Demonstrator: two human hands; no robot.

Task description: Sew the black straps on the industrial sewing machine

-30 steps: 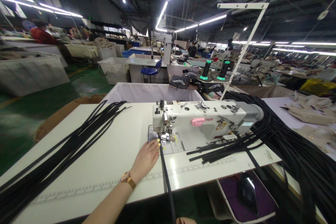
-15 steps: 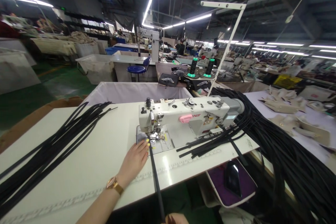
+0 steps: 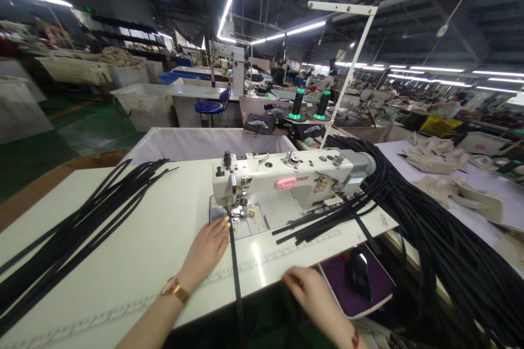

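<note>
A white sewing machine (image 3: 282,174) stands on the pale table (image 3: 164,229). One black strap (image 3: 236,267) runs from under its needle area down over the table's front edge. My left hand (image 3: 208,248), with a gold watch on the wrist, lies flat beside the needle, its fingertips at the strap's upper end. My right hand (image 3: 305,286) is at the table's front edge, right of the strap and apart from it. Its fingers are curled and partly blurred; nothing shows in them.
Black straps (image 3: 82,218) lie in a bundle on the left, and a larger heap (image 3: 434,223) hangs over the right side. A phone (image 3: 359,275) rests in a purple-lined tray (image 3: 338,278) under the table. Two thread cones (image 3: 297,103) stand behind the machine.
My right hand has let go of the strap's lower part and moved up and right to the table edge. The strap hangs straighter. My left hand stays by the needle. The view has shifted slightly.
</note>
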